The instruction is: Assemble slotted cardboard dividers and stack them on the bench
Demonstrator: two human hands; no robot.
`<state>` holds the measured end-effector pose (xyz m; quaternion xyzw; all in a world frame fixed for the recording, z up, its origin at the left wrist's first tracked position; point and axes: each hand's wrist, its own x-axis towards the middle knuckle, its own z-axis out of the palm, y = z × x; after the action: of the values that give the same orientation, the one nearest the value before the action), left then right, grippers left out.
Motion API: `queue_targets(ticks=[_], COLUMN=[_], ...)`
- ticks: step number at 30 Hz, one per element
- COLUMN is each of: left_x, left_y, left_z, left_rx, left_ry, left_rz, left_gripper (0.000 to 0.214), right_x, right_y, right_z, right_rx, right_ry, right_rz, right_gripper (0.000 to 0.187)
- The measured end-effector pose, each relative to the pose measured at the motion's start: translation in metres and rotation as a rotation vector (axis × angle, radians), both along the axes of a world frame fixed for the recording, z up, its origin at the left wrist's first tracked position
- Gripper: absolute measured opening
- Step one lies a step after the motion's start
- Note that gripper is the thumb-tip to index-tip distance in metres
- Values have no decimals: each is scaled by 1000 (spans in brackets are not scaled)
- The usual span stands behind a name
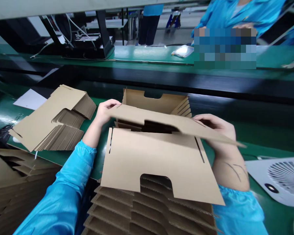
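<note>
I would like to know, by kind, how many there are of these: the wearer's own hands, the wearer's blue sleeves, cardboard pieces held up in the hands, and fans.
Hands: 2 (left hand, right hand)
Blue sleeves: 2 (left sleeve, right sleeve)
Held cardboard piece: 1
Fan: 1
Total: 6

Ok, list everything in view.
Held sheet: one, brown, in both hands
Front stack: one, brown, foreground
Rear cardboard: several, brown, behind held sheet
Left stack: one, brown, on bench
Cardboard pile: one, brown, lower left
Paper: one, white, behind left stack
Fan: one, white, right
Bundle: one, black, left edge
Bench: one, green, beneath
Flat item: one, whitish, far bench
Frame: one, black, upper left
People: several, blue tops, far side
Left hand: one, blue sleeve, sheet's left end
Right hand: one, blue sleeve, sheet's right end
</note>
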<state>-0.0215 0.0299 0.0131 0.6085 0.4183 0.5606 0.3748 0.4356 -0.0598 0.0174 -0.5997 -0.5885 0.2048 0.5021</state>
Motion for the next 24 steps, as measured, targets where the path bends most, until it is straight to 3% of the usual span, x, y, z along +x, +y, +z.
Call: queue_targets(ticks=[7, 14, 19, 24], left_x=[-5, -13, -15, -7], left_y=[13, 14, 18, 13], left_z=[6, -8, -20, -21], left_rx=[102, 67, 23, 53], left_ry=[8, 54, -12, 4], left_rz=[-177, -202, -142, -35], left_gripper=[51, 50, 55, 55], right_x=[17, 15, 11, -3], right_y=[18, 16, 13, 14], right_z=[25, 46, 46, 45], right_rx=[-53, -234, -149, -1], right_ry=[-186, -316, -204, -153], right_rz=[192, 314, 165, 5], right_gripper=[38, 38, 44, 38])
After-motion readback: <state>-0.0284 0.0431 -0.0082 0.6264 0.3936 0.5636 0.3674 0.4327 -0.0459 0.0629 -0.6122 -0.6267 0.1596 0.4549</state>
